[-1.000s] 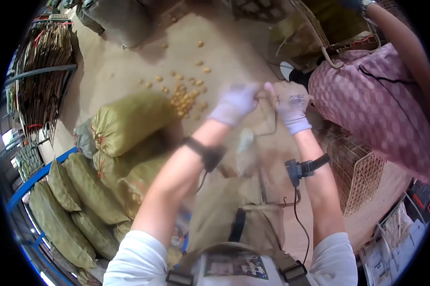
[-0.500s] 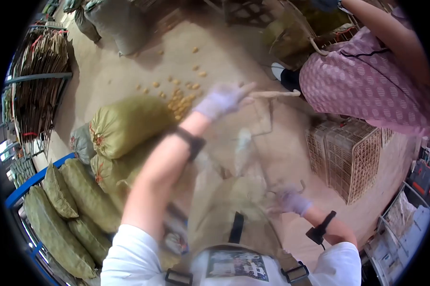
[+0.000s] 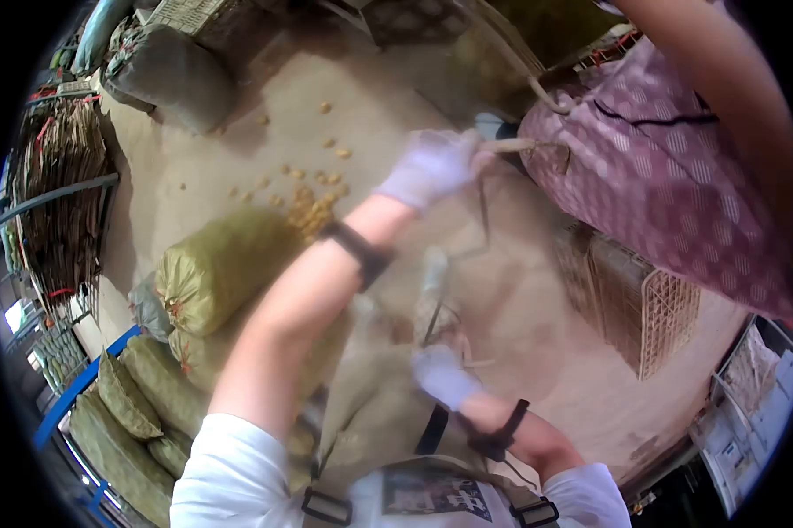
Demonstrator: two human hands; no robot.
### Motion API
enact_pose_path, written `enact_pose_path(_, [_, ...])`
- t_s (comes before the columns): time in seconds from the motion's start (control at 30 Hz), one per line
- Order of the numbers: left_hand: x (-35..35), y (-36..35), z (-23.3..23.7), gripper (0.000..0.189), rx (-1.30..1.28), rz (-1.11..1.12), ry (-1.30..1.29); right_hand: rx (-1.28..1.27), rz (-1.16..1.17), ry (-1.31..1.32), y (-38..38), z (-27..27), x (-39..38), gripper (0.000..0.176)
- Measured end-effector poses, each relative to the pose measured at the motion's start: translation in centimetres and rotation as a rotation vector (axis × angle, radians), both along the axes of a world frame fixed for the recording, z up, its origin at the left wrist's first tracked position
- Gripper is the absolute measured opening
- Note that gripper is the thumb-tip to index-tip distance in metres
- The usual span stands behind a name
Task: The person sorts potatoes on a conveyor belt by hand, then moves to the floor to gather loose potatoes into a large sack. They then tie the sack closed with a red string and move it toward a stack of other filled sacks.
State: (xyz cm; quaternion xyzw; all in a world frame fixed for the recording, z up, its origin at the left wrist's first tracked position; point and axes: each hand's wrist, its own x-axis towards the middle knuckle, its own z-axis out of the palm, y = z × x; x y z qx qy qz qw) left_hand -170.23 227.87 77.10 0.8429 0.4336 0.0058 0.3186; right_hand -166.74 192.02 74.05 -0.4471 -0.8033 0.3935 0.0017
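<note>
I observe a beige floor throughout the work area. The gloved left hand is closed around a pale stick that extends toward another person's patterned garment. The gloved right hand is blurred, low before the torso; I cannot tell its grip. Farther out: scattered yellow pieces, a green sack, a lattice crate.

A produce warehouse or packing shed, it seems: beside one bulging green sack lies loose yellow produce; nearer are more filled sacks, and off to its right stands a crate.
</note>
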Motion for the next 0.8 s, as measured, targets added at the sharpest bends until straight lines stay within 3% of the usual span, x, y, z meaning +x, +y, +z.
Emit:
enact_pose_path(0.13, [0.5, 1.5, 0.6, 0.043, 0.037, 0.072, -0.034, -0.138, -0.135, 0.078, 7.9, -1.5, -5.4, 0.015])
enact_pose_path(0.23, [-2.5, 1.4, 1.6, 0.043, -0.044, 0.069, -0.058, 0.105, -0.176, 0.196, 7.4, 1.2, -2.6, 0.015])
enact_pose_path(0.3, [-4.0, -2.0, -0.3, 0.043, 0.030, 0.066, -0.061, -0.159, -0.090, -0.113, 3.1, 3.5, 2.5, 0.016])
enact_pose_path(0.37, [-3.9, -4.9, 0.7, 0.043, -0.027, 0.027, 0.022, -0.152, -0.024, -0.094, -4.9, 2.9, 7.9, 0.024])
enact_pose_path(0.43, [-6.4, -5.7, 0.9, 0.044, -0.029, 0.035, 0.020, -0.251, 0.191, -0.625, -13.8, -4.9, 9.5, 0.032])
enact_pose_path(0.5, [-9.4, -7.8, 1.1, 0.045, -0.021, 0.032, 0.030, -0.202, -0.104, -0.658, -11.2, -4.2, 9.2, 0.036])
enact_pose_path(0.6, [-10.5, -11.6, 1.3, 0.047, -0.054, -0.023, 0.053, 0.154, -0.223, -0.614, -15.5, -1.5, 6.4, 0.037])
enact_pose_path(0.67, [-12.3, -13.9, 3.7, 0.049, -0.075, -0.047, 0.009, 0.099, -0.180, -0.639, -17.3, 1.5, 5.1, 0.036])
enact_pose_path(0.73, [-14.4, -16.5, 6.1, 0.050, -0.102, -0.065, 0.015, -0.392, -0.142, -0.684, -18.4, 4.7, 2.2, 0.035])
enact_pose_path(0.8, [-16.5, -20.4, 7.9, 0.050, -0.152, -0.103, 0.061, -0.406, -0.246, -0.457, -23.7, 2.1, -0.2, 0.033])
